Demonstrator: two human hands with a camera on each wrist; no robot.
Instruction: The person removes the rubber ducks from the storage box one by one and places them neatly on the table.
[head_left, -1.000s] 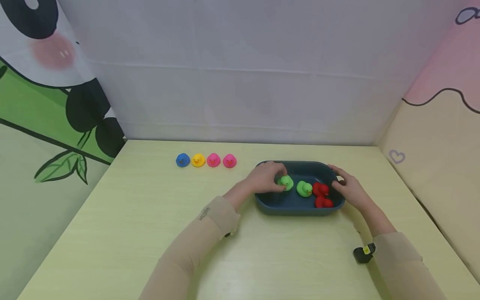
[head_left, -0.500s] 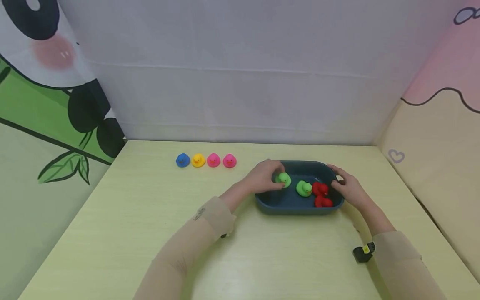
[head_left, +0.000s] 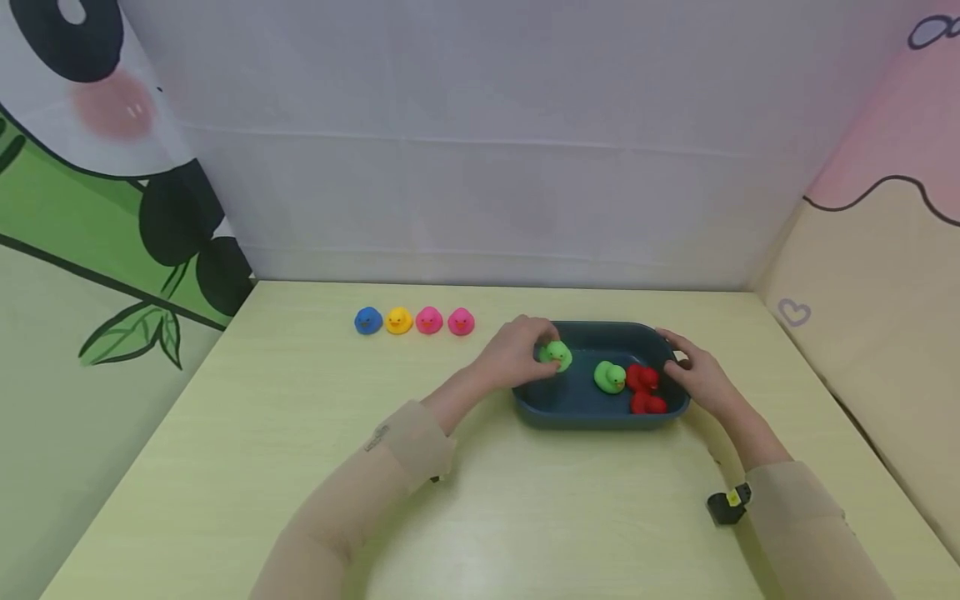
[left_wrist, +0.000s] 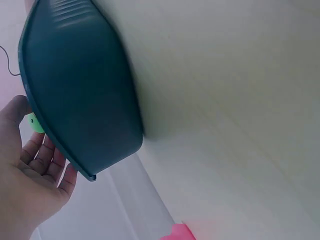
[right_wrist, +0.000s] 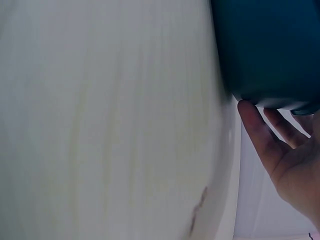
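Two beige sleeves [head_left: 322, 517] reach in over the pale counter [head_left: 540, 517], with a small black box [head_left: 726, 507] at the right cuff. Ahead of them sits a dark blue tray [head_left: 573, 402]. Near its right end are two red ducks, a front one [head_left: 648, 404] and a rear one [head_left: 642, 377], touching each other, and just left of the rear one rests a green duck [head_left: 609, 377]. The right hand [head_left: 703, 382] grips the tray's right end, thumb at the rim and fingers against the outer wall. The left hand [head_left: 510, 356] pinches a second green duck [head_left: 557, 356] between thumb and fingers, lifted to the rim at the tray's left end. Farther left, a row on the counter runs blue duck [head_left: 367, 321], yellow duck [head_left: 398, 321], then two pink ducks [head_left: 429, 320]. Behind everything hangs a pale cloth [head_left: 480, 183] with creases across it.
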